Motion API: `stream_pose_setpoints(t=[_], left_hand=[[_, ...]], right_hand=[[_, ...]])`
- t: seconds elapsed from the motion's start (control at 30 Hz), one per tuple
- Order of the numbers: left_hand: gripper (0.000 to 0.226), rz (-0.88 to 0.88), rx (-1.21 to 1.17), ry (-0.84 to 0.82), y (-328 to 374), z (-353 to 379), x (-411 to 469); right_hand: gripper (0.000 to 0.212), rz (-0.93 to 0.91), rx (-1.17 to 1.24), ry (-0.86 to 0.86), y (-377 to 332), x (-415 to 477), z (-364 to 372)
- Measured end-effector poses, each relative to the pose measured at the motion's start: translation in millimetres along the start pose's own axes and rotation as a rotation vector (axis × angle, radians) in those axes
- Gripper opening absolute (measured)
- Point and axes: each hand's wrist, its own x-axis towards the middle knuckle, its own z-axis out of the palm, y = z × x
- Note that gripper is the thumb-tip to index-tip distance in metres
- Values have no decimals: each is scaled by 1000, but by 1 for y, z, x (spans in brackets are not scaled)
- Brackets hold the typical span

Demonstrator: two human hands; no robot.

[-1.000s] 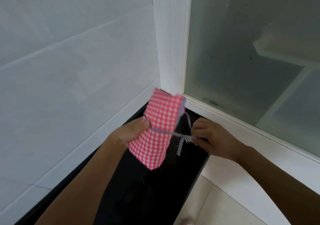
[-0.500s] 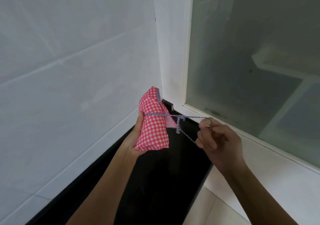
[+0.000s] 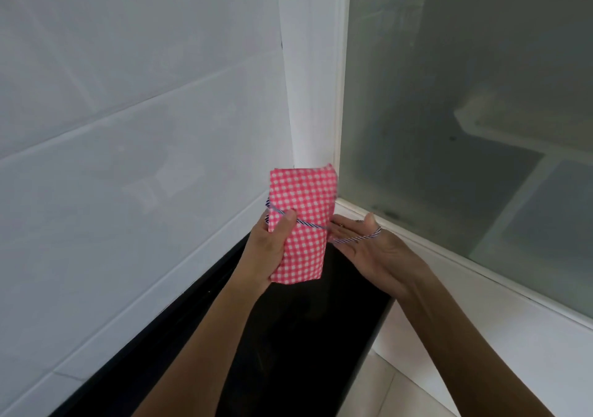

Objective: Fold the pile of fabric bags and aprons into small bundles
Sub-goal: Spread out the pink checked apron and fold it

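We are tying the bundle (image 3: pixel 305 192): left hand (image 3: pixel 269 249) fingers grasp it, right hand (image 3: pixel 372 253) fingers lie straight, string (image 3: pixel 353 239) across the palm, likely needing another wind next.

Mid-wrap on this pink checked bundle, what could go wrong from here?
The striped blue-and-white string only lies across the straight fingers of the right hand, so it may slip and slacken. Only the thumb of the left hand pins that string on the pink-and-white checked fabric bundle; lifting it could let the folds loosen.
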Motion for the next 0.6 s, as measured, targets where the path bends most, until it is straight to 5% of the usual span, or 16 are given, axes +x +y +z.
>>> stream_pose_setpoints(t=[0.07, 0.23, 0.47, 0.6], left_hand=[[24, -10, 129, -168, 4, -5, -2], [17, -40, 454, -469, 6, -11, -2], [25, -29, 913, -652, 1, -4, -2], [40, 43, 1012, -668, 19, 4, 1]], right_hand=[[91, -18, -262, -111, -3, -3, 0], [6, -27, -829, 36, -10, -16, 6], [15, 54, -1130, -40, 3, -17, -3], [13, -25, -917, 17, 0, -13, -2]])
